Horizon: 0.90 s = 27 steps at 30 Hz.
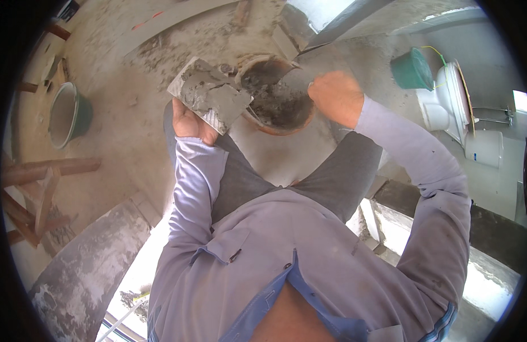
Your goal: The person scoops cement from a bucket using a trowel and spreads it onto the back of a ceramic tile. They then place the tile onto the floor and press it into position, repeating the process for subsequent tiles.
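My left hand point(192, 125) supports a flat tile point(215, 124) from below, its fingers around the near edge. Wet grey mortar point(215, 94) covers most of the tile's upper face in an uneven layer. Just right of it, a round pan point(286, 132) stands on the floor beyond my knees, with more grey mortar inside. My right hand point(336, 100) is closed in a fist at the pan's right rim. From it a grey trowel blade point(297, 77) seems to reach over the pan; its handle is mostly hidden in the fist.
A green bucket point(411, 69) stands by a white toilet point(440, 108) at the right, near a white tub point(484, 149). Another green bucket point(72, 117) and a wooden trestle point(44, 194) are at the left. A long board point(172, 23) lies at the far side.
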Motion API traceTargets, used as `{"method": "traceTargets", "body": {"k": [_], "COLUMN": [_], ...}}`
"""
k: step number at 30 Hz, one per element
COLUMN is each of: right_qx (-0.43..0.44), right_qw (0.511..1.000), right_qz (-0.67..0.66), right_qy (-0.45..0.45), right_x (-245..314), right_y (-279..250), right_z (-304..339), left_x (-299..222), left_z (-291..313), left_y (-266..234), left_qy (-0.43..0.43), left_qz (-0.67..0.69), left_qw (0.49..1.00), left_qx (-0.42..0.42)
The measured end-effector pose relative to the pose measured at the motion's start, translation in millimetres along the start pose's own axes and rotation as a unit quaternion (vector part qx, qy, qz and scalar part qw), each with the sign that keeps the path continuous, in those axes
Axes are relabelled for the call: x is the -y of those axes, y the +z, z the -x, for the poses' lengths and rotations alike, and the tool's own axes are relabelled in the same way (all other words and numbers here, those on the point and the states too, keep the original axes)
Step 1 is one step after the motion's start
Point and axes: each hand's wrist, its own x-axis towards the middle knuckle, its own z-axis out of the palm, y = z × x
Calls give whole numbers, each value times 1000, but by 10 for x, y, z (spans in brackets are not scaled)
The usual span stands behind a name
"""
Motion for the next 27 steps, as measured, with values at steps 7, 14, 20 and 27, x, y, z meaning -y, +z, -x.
{"method": "traceTargets", "body": {"k": [7,14,20,27], "right_qx": [11,-3,25,17], "right_qw": [999,999,997,997], "right_qz": [-28,-24,-9,-75], "right_qy": [-37,-22,-66,-21], "right_x": [296,21,241,337], "right_y": [762,-121,89,861], "right_z": [-384,45,62,-349], "left_x": [96,-32,-3,54], "left_z": [-71,2,15,-56], "left_y": [95,25,57,61], "left_qy": [-25,16,-1,-14], "left_qz": [8,-55,-21,22], "left_qw": [1000,998,999,999], "left_qx": [12,-35,-47,-23]}}
